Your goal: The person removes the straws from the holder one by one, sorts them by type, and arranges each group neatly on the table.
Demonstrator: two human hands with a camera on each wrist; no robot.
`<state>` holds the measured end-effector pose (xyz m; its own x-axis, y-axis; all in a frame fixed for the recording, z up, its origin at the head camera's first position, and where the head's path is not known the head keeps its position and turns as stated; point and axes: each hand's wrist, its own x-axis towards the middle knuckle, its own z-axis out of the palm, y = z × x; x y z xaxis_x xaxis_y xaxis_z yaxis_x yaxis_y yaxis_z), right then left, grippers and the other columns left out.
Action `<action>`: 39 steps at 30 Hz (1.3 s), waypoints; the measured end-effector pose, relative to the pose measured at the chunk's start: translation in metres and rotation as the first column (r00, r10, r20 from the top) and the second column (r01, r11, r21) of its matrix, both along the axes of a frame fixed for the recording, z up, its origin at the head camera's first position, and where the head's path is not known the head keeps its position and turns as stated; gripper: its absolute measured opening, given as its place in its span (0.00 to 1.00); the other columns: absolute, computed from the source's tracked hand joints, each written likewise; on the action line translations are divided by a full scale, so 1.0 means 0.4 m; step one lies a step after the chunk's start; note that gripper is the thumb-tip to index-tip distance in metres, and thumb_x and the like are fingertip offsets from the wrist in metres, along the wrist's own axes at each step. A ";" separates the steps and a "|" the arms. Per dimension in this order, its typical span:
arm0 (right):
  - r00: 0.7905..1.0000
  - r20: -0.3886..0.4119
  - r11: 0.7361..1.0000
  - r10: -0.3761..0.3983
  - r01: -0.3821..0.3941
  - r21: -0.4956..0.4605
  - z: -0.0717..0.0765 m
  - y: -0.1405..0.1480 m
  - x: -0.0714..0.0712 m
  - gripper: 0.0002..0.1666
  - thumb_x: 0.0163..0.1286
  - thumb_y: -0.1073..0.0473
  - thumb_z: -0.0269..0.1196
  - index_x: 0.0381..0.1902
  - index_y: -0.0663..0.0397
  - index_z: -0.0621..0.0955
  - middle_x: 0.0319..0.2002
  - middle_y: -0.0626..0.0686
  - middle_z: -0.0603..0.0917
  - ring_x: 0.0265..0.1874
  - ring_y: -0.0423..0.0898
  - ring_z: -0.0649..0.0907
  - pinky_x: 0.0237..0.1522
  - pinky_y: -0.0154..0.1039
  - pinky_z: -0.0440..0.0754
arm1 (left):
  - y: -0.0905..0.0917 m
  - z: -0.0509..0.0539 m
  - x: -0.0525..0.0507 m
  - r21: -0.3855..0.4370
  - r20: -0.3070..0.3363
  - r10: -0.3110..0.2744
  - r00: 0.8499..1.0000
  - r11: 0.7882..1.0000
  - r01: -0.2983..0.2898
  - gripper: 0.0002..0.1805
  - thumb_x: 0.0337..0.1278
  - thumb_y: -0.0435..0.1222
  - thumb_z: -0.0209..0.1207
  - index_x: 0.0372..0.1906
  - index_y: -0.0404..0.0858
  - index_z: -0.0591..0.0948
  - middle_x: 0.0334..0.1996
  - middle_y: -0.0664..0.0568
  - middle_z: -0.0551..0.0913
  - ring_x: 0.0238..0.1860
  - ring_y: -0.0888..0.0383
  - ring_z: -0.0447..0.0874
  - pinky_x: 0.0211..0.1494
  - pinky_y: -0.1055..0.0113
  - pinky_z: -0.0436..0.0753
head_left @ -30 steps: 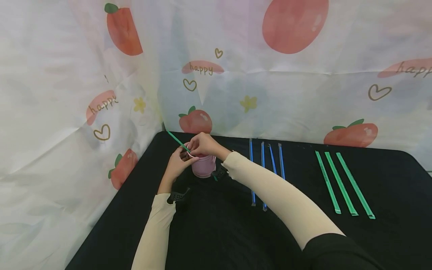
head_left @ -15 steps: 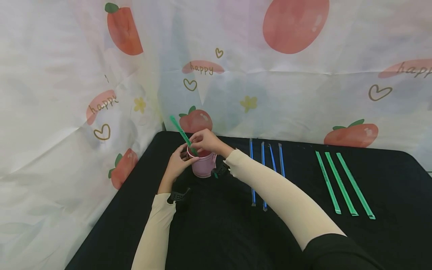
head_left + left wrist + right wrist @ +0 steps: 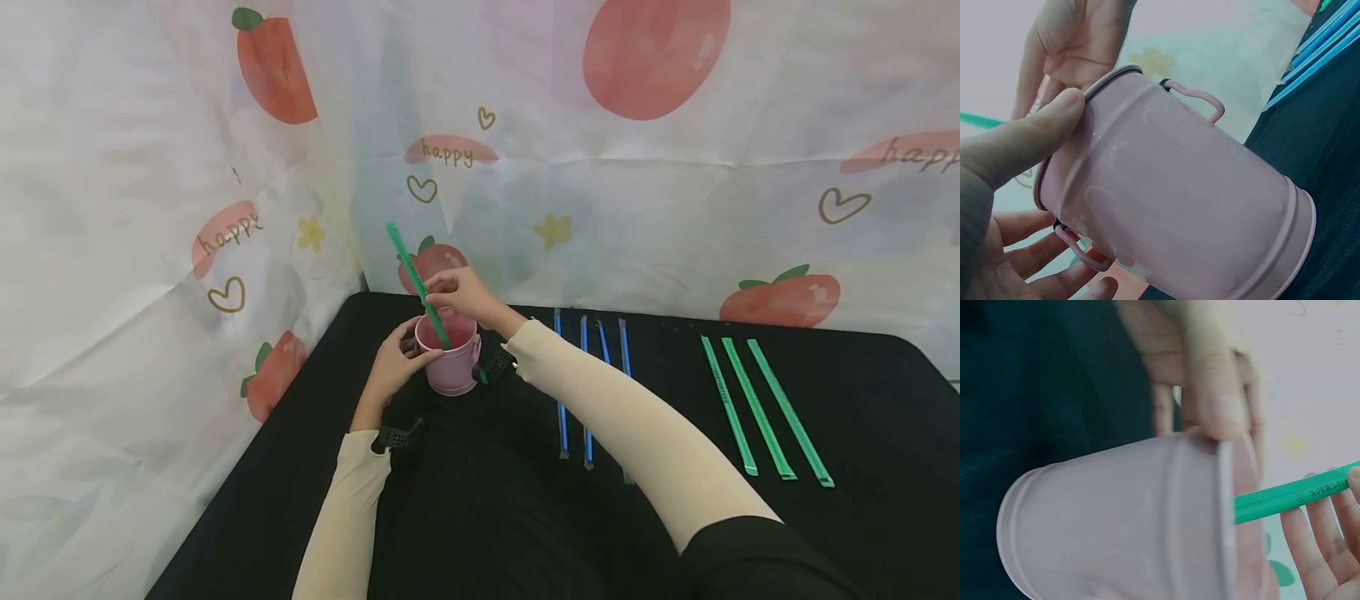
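A small pink pail with little side handles stands upright at the table's far left. My left hand holds it, thumb on the rim and fingers around the side; in the left wrist view the thumb lies along the rim. With thumb and fingers, my right hand pinches a green wrapped straw above the pail. The straw slants up to the left, its lower end inside the mouth. Printing shows on the straw in the right wrist view. The pail's bottom inside is hidden.
Several blue wrapped straws lie right of the pail, partly behind my right sleeve. Further right lie three green wrapped straws. A green bit shows by the right wrist camera. A printed cloth hangs behind the black table.
My right hand has risen from the pail's rim with the straw, which has swung from a low leftward slant to a steeper one. The left hand and pail stay put.
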<state>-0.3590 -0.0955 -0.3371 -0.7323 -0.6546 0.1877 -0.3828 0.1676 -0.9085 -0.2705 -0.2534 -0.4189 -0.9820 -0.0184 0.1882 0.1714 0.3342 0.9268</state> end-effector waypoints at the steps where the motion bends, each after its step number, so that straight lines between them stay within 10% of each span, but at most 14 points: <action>1: 1.000 0.002 1.000 -0.002 0.002 -0.015 0.006 0.001 -0.002 0.15 0.66 0.67 0.58 0.50 0.68 0.78 0.46 0.68 0.82 0.38 0.52 0.86 0.43 0.47 0.86 | 0.000 0.000 0.000 0.000 -0.001 0.001 1.000 1.000 -0.001 0.38 0.54 0.38 0.65 0.69 0.39 0.62 0.64 0.40 0.70 0.64 0.45 0.71 0.64 0.51 0.74; 25: 0.997 0.002 0.988 -0.080 0.079 -0.136 0.196 0.083 0.019 0.19 0.67 0.65 0.58 0.55 0.63 0.77 0.46 0.65 0.84 0.29 0.37 0.84 0.39 0.48 0.86 | -0.001 -0.004 -0.003 -0.010 -0.017 0.011 1.000 1.000 -0.011 0.38 0.52 0.38 0.66 0.68 0.39 0.64 0.63 0.40 0.70 0.63 0.45 0.72 0.65 0.52 0.74; 32: 0.997 -0.006 0.990 -0.082 0.081 -0.118 0.208 0.134 0.045 0.19 0.67 0.65 0.58 0.56 0.63 0.77 0.49 0.65 0.82 0.32 0.39 0.85 0.41 0.52 0.85 | 0.026 0.069 0.044 -0.021 0.019 0.000 1.000 1.000 0.000 0.37 0.54 0.32 0.63 0.68 0.30 0.61 0.64 0.32 0.67 0.64 0.38 0.68 0.66 0.48 0.71; 39: 0.996 -0.002 0.994 -0.094 0.094 -0.064 0.189 0.199 0.078 0.20 0.66 0.65 0.59 0.56 0.64 0.77 0.50 0.66 0.81 0.34 0.40 0.85 0.37 0.46 0.87 | 0.004 0.008 0.000 -0.001 0.014 0.014 1.000 1.000 -0.014 0.39 0.52 0.36 0.66 0.69 0.36 0.62 0.64 0.37 0.68 0.65 0.41 0.69 0.66 0.49 0.71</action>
<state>-0.3277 -0.0161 -0.2616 -0.7887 -0.5696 0.2313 -0.3730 0.1444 -0.9165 -0.2706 -0.2517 -0.4157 -0.9842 -0.0320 0.1742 0.1535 0.3372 0.9289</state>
